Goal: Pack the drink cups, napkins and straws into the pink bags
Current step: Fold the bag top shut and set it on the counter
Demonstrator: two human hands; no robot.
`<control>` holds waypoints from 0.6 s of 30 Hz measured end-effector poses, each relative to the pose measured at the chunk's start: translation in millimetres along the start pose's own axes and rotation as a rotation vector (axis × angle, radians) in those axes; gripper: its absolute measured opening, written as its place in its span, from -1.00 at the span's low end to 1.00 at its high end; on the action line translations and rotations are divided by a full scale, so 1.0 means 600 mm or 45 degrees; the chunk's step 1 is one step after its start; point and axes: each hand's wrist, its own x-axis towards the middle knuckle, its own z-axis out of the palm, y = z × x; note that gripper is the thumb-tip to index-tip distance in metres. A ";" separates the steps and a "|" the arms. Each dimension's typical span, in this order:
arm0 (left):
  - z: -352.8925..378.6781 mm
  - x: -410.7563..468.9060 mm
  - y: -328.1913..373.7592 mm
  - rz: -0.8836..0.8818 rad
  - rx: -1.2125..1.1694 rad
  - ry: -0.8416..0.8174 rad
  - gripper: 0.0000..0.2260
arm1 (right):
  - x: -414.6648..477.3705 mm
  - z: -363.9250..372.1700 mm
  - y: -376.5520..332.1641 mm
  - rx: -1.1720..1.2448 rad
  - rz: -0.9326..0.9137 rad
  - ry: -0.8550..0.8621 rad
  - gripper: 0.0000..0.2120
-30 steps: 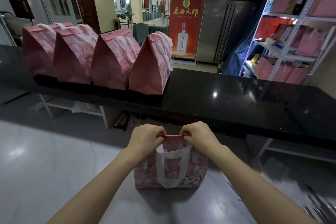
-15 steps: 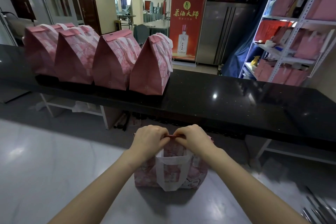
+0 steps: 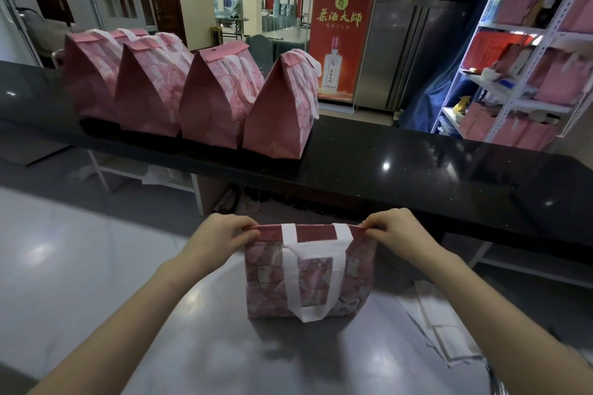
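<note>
A pink patterned bag [image 3: 266, 279] with white handles stands upright on the steel worktop [image 3: 96, 266] in front of me. Its top edge is folded flat and closed. My left hand [image 3: 221, 236] pinches the left end of that top fold. My right hand [image 3: 398, 231] pinches the right end. The bag's contents are hidden; no cups, napkins or straws show.
Several closed pink bags [image 3: 205, 99] stand in a row on the black counter [image 3: 417, 170] behind the worktop. White packets [image 3: 442, 327] lie at the right of the worktop. A white shelf rack [image 3: 526, 67] holding more pink bags stands at the far right.
My hands have slid apart from the middle of the bag's top out to its two ends, flattening the fold. The bag stays in place.
</note>
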 end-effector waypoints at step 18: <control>-0.026 -0.162 -0.055 0.120 0.116 0.716 -0.74 | 0.041 0.195 -0.185 0.265 0.041 0.364 -0.49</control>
